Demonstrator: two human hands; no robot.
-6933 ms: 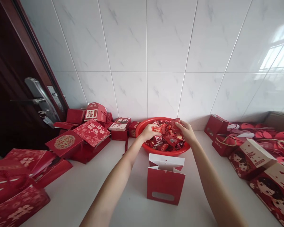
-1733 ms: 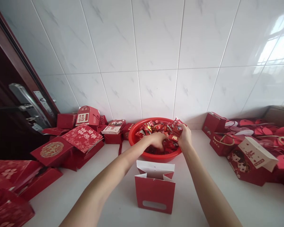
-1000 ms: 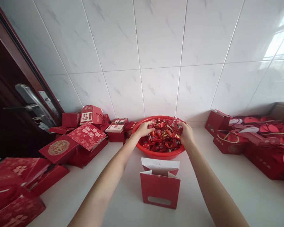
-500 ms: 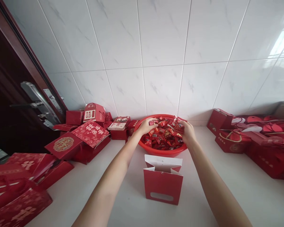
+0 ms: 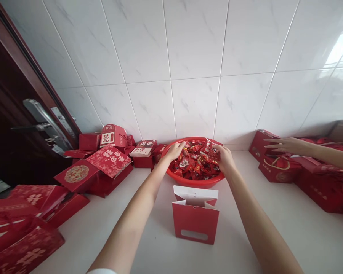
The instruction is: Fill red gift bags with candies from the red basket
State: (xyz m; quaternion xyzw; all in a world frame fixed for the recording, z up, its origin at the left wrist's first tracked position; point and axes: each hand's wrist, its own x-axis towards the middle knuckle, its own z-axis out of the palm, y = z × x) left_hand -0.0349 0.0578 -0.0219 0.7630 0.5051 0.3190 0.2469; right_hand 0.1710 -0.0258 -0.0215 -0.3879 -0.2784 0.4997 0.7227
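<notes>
A red plastic basket (image 5: 171,174) full of red-wrapped candies (image 5: 196,163) stands against the tiled wall. At its left side, my left hand (image 5: 175,151) reaches in, fingertips and thumb slightly apart among the candies, with nothing seen in its grip. My right hand (image 5: 225,160) is at the basket's right side, its thumb and fingers around a red-wrapped candy (image 5: 214,153); its fingertips are partly hidden. In front of the basket a red paper gift box (image 5: 196,222) stands upright, its top open with white inner flaps and an oval cutout low on the front.
Several red gift boxes (image 5: 110,160) lie piled on the left, near a dark door with a metal handle (image 5: 42,118). More red boxes (image 5: 280,169) crowd the right side. Another person's hand (image 5: 288,146) extends over them from the right.
Another person's hand has come in from the right over the boxes. My left hand no longer shows the pink candy it pinched. My right hand stays at the basket's right side.
</notes>
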